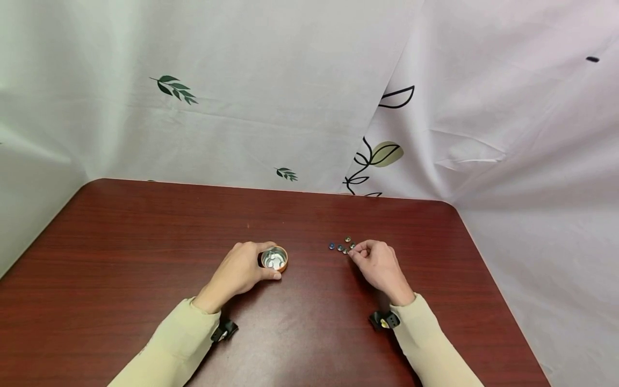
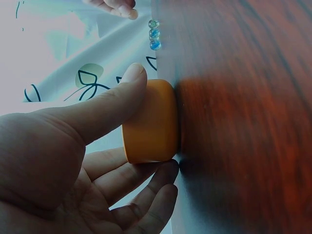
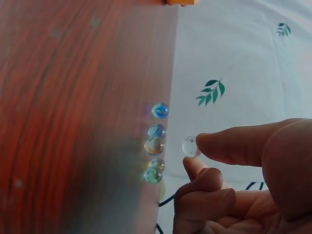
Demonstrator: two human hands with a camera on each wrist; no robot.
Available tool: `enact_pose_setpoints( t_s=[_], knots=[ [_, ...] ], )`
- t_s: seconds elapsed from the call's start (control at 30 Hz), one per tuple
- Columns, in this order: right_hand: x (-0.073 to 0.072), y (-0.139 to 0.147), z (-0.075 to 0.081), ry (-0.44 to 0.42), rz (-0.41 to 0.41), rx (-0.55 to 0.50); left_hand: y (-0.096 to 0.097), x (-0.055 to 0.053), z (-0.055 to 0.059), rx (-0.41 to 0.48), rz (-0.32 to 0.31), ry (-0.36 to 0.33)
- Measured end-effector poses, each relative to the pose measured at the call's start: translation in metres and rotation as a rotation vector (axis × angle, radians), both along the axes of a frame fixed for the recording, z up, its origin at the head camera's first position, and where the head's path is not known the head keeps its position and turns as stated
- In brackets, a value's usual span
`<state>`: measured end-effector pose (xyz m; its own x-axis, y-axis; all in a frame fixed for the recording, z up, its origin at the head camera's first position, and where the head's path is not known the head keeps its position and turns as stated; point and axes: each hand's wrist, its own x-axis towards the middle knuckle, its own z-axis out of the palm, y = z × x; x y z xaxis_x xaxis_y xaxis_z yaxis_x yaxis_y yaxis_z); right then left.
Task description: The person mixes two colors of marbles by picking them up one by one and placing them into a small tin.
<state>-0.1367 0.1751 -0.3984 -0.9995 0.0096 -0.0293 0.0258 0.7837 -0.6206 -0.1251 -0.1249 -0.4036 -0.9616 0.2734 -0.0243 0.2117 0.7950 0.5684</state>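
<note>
My left hand [image 1: 242, 269] grips a small round orange bowl [image 2: 151, 122], thumb on one side and fingers on the other. Its inside is shiny silver in the head view, and its base sits on the table. Between the thumb and index finger of my right hand [image 1: 379, 263] is a clear glass marble [image 3: 190, 146], raised off the table in the right wrist view. Several glass marbles with coloured swirls lie just beside that hand, among them a blue marble [image 3: 160, 110] and a green-swirled marble [image 3: 152, 175].
Both hands work over a dark red-brown wooden table [image 1: 145, 231]. A white cloth [image 1: 242, 107] printed with leaves hangs behind it and along its sides. The bowl stands to the left of the marbles.
</note>
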Motion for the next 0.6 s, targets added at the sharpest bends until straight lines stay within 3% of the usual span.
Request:
enact_pose_setpoints(
  t_s=[0.6],
  knots=[
    [0.005,-0.015,0.009,0.033,0.04,-0.055,0.0,-0.001,0.0,-0.004,-0.001,-0.003]
  ],
)
